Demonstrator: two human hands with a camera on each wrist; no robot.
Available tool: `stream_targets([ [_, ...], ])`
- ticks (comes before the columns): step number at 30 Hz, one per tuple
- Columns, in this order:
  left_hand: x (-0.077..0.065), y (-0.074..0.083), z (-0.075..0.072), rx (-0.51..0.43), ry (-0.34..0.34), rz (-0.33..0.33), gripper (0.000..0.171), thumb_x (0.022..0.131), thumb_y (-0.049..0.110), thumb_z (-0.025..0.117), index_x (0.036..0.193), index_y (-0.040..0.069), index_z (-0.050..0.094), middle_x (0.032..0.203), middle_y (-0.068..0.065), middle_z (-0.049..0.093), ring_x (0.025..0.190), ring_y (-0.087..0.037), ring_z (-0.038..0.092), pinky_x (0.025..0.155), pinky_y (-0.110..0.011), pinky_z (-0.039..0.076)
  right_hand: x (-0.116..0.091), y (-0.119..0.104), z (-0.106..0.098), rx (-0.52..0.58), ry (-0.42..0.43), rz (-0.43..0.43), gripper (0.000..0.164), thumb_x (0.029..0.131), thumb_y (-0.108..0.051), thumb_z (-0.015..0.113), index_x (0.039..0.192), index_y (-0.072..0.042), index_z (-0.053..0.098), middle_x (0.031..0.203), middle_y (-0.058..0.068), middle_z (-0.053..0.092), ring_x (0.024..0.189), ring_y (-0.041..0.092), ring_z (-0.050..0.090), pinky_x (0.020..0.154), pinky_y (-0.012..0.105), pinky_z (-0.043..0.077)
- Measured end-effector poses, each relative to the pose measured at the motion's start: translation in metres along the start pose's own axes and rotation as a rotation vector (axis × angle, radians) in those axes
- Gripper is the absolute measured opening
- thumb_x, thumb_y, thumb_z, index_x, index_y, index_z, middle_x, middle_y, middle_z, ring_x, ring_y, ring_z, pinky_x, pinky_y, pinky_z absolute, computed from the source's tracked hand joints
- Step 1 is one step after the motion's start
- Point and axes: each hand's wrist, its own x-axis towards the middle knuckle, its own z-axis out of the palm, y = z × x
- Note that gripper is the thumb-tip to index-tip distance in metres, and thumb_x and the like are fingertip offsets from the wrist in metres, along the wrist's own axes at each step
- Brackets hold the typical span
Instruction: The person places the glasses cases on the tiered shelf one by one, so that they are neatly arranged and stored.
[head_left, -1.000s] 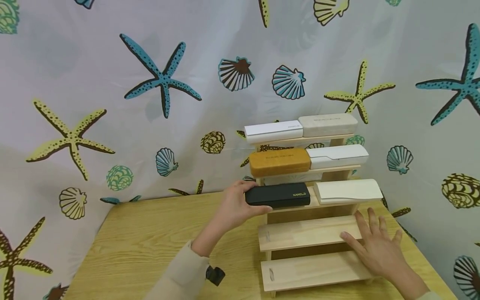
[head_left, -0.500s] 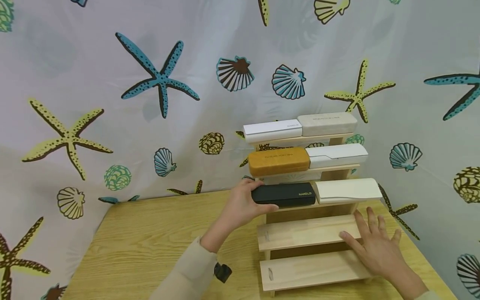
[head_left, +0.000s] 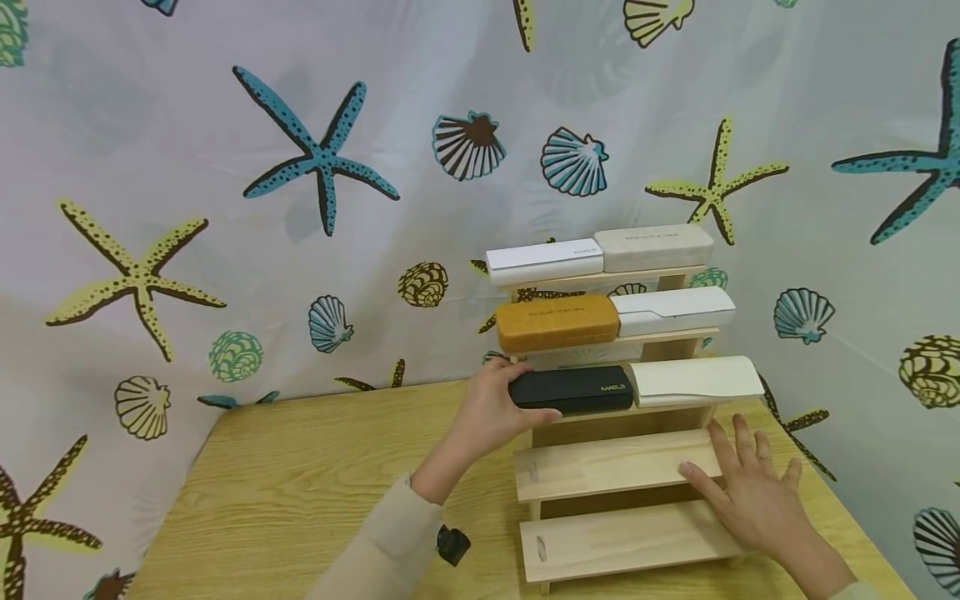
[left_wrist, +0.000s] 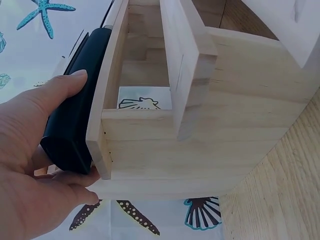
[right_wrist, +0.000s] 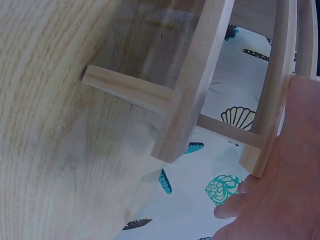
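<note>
A black glasses case (head_left: 573,390) lies on the middle tier of a stepped wooden rack (head_left: 622,467). My left hand (head_left: 491,408) grips its left end, thumb on the near side and fingers behind; the left wrist view shows the same grip on the black case (left_wrist: 82,100). Right beside it, with hardly any gap, sits a cream glasses case (head_left: 697,381). My right hand (head_left: 761,492) rests at the right end of the lower tiers, fingers spread and thumb over the fourth tier. In the right wrist view, part of the right hand (right_wrist: 285,185) lies against the wooden rack.
On the tier above are an orange case (head_left: 558,323) and a white case (head_left: 675,312). The top tier bears another white case (head_left: 546,262) and a grey-white case (head_left: 655,247). The wooden table (head_left: 300,483) extends left; a patterned curtain (head_left: 247,250) hangs behind.
My left hand has slid the black glasses case rightward along its tier, closing the gap to the cream case. The right hand has stayed in place.
</note>
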Motion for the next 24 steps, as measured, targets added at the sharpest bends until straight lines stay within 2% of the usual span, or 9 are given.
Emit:
stream_targets([
  [11,-0.0012,-0.0013,0.0048,-0.013,-0.020,-0.031,0.079,0.081,0.041,0.093,0.143,0.002,0.064,0.147,-0.025,0.055,0.134,-0.044,0.054,0.108,-0.058,0.050,-0.0015,-0.0009,-0.0015,-0.006,0.001,-0.003,0.090,0.107,-0.066,0.040,0.168,-0.005,0.017,0.171,0.036,0.008,0.149,0.070,0.013,0.102,0.095,0.002],
  [18,0.0013,0.0021,0.0036,0.013,-0.034,-0.033,0.080,0.081,0.043,0.092,0.144,0.003,0.063,0.138,-0.024,0.059,0.123,-0.040,0.059,0.100,-0.055,0.054,0.0036,0.0014,-0.0010,-0.011,-0.008,-0.007,0.090,0.107,-0.066,0.040,0.168,-0.004,0.017,0.171,0.036,0.008,0.149,0.070,0.013,0.103,0.095,0.002],
  [24,0.0041,0.0052,0.0053,0.026,-0.046,-0.059,0.082,0.082,0.044,0.092,0.146,0.003,0.062,0.140,-0.025,0.057,0.126,-0.042,0.057,0.104,-0.055,0.053,0.0069,0.0031,-0.0010,-0.016,-0.008,-0.015,0.089,0.107,-0.065,0.041,0.168,-0.004,0.017,0.170,0.037,0.008,0.148,0.071,0.014,0.102,0.095,0.003],
])
